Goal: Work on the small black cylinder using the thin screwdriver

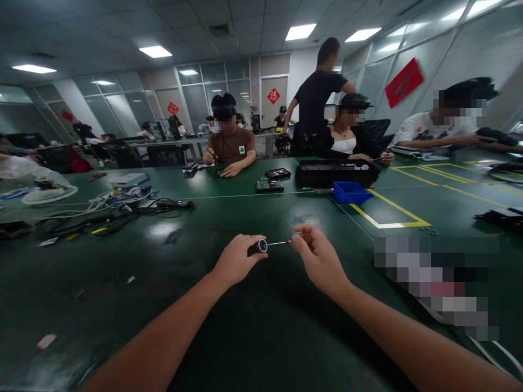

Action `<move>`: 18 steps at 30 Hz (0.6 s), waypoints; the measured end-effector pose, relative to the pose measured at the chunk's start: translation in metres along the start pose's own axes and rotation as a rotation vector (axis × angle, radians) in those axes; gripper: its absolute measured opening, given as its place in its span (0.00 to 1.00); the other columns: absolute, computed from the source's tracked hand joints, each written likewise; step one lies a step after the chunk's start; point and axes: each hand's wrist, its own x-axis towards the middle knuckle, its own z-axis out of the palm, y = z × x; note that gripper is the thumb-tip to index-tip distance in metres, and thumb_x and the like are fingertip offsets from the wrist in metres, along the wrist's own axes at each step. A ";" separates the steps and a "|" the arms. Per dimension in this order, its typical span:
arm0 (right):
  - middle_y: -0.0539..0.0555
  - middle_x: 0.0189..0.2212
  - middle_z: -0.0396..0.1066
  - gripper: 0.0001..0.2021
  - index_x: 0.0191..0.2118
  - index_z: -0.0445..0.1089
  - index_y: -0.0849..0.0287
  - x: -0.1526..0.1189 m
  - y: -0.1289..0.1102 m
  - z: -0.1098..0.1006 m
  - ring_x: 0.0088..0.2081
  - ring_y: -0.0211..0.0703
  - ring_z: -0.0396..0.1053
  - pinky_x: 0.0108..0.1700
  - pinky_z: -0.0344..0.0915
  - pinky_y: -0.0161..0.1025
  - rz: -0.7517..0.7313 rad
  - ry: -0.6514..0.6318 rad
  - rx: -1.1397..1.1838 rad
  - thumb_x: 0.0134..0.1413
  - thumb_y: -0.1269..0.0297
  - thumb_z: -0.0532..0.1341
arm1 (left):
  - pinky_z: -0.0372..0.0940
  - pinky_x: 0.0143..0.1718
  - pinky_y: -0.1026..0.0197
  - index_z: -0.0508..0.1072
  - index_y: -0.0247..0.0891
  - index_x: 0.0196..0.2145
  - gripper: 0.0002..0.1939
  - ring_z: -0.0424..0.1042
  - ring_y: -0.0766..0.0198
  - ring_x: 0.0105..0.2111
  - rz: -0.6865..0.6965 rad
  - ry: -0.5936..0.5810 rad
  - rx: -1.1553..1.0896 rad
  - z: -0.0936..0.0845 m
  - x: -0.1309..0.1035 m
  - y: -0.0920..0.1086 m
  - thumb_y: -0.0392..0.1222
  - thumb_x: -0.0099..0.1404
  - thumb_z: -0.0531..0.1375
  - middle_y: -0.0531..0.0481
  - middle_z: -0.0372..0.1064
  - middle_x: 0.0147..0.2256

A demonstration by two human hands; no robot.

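Observation:
In the middle of the head view, my left hand [237, 259] is closed around a dark cylindrical part [261, 246] with a pale ring on its end face. Its round end is turned towards my right side. My right hand [318, 255] grips a screwdriver [280, 243] by its handle, which the fingers mostly hide; a bit of red shows at its front. The thin metal shaft points left, its tip at or very near the ringed end of the part. Whether the tip sits in a screw is too small to tell. Both hands are over the green table [204, 326].
Cables [110, 215] lie in a tangle on the left. Circuit boards [269, 185], a blue bin [352, 192] and a long black casing [337, 173] stand further back. Several people sit across the table; one person [316, 98] stands. A blurred-out patch [437, 283] is at right.

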 end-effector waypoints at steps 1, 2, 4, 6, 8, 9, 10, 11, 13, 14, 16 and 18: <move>0.54 0.37 0.74 0.14 0.47 0.68 0.56 0.001 0.000 0.001 0.39 0.48 0.73 0.42 0.68 0.46 0.021 0.004 0.064 0.61 0.53 0.60 | 0.63 0.45 0.53 0.73 0.47 0.54 0.20 0.69 0.55 0.45 -0.011 0.008 -0.001 0.000 0.000 0.000 0.44 0.64 0.66 0.51 0.74 0.45; 0.55 0.36 0.75 0.14 0.45 0.69 0.57 0.002 0.000 0.002 0.39 0.47 0.73 0.43 0.68 0.46 0.044 0.014 0.134 0.60 0.53 0.62 | 0.64 0.45 0.53 0.73 0.47 0.53 0.20 0.69 0.55 0.45 -0.013 0.023 -0.005 0.000 0.000 0.000 0.44 0.64 0.66 0.50 0.74 0.45; 0.54 0.34 0.74 0.14 0.41 0.71 0.58 0.006 0.000 0.003 0.37 0.46 0.73 0.45 0.69 0.46 0.118 0.035 0.318 0.58 0.52 0.63 | 0.64 0.48 0.53 0.72 0.46 0.54 0.20 0.70 0.56 0.47 0.041 0.063 -0.009 -0.002 0.001 0.001 0.43 0.64 0.66 0.50 0.74 0.47; 0.52 0.30 0.72 0.14 0.37 0.71 0.57 0.010 0.002 0.003 0.33 0.43 0.71 0.42 0.70 0.46 0.256 0.035 0.588 0.58 0.51 0.62 | 0.60 0.55 0.50 0.72 0.47 0.54 0.20 0.69 0.57 0.50 0.140 0.094 0.017 -0.003 0.002 0.001 0.41 0.65 0.65 0.51 0.73 0.50; 0.50 0.24 0.68 0.14 0.33 0.71 0.58 0.013 0.004 0.001 0.27 0.40 0.68 0.37 0.71 0.44 0.398 -0.038 0.677 0.57 0.52 0.63 | 0.56 0.59 0.47 0.72 0.47 0.54 0.19 0.68 0.57 0.52 0.182 0.098 0.065 -0.005 0.004 0.000 0.40 0.65 0.65 0.51 0.73 0.50; 0.50 0.25 0.69 0.13 0.32 0.71 0.58 0.014 0.006 0.001 0.27 0.40 0.68 0.36 0.70 0.42 0.397 0.002 0.671 0.56 0.53 0.64 | 0.56 0.59 0.46 0.72 0.46 0.53 0.18 0.69 0.57 0.51 0.168 0.087 0.087 -0.005 0.005 -0.001 0.40 0.65 0.65 0.51 0.74 0.50; 0.50 0.25 0.69 0.13 0.32 0.71 0.58 0.015 0.008 0.000 0.27 0.40 0.68 0.35 0.70 0.41 0.373 0.033 0.637 0.55 0.53 0.65 | 0.56 0.59 0.46 0.73 0.46 0.52 0.18 0.69 0.56 0.50 0.142 0.074 0.103 -0.005 0.006 -0.001 0.41 0.65 0.65 0.51 0.74 0.49; 0.51 0.26 0.70 0.13 0.32 0.72 0.58 0.015 0.010 0.000 0.28 0.40 0.68 0.35 0.70 0.41 0.339 0.065 0.594 0.55 0.52 0.65 | 0.57 0.58 0.45 0.73 0.46 0.52 0.18 0.70 0.56 0.50 0.117 0.063 0.114 -0.004 0.006 -0.002 0.41 0.64 0.66 0.51 0.74 0.48; 0.52 0.29 0.72 0.14 0.34 0.72 0.58 0.013 0.012 0.001 0.31 0.41 0.70 0.37 0.70 0.42 0.264 0.079 0.506 0.57 0.51 0.64 | 0.55 0.59 0.44 0.73 0.47 0.52 0.18 0.69 0.55 0.50 0.099 0.048 0.132 -0.003 0.006 -0.003 0.41 0.64 0.66 0.51 0.74 0.48; 0.52 0.30 0.72 0.14 0.36 0.72 0.57 0.012 0.012 0.001 0.32 0.42 0.70 0.38 0.70 0.43 0.232 0.071 0.469 0.58 0.50 0.63 | 0.54 0.60 0.43 0.73 0.48 0.52 0.19 0.69 0.55 0.51 0.099 0.052 0.137 -0.003 0.006 -0.003 0.42 0.64 0.66 0.51 0.74 0.49; 0.53 0.32 0.73 0.14 0.37 0.71 0.57 0.010 0.011 0.002 0.34 0.43 0.72 0.40 0.70 0.45 0.172 0.060 0.399 0.60 0.50 0.61 | 0.54 0.60 0.44 0.72 0.48 0.52 0.19 0.69 0.55 0.51 0.102 0.063 0.135 -0.002 0.005 -0.003 0.42 0.64 0.66 0.51 0.74 0.49; 0.53 0.33 0.74 0.14 0.39 0.71 0.57 0.008 0.009 0.003 0.35 0.44 0.72 0.42 0.70 0.46 0.120 0.055 0.328 0.62 0.51 0.59 | 0.56 0.58 0.45 0.72 0.48 0.52 0.18 0.70 0.56 0.50 0.112 0.066 0.121 -0.002 0.004 -0.002 0.42 0.64 0.66 0.51 0.74 0.48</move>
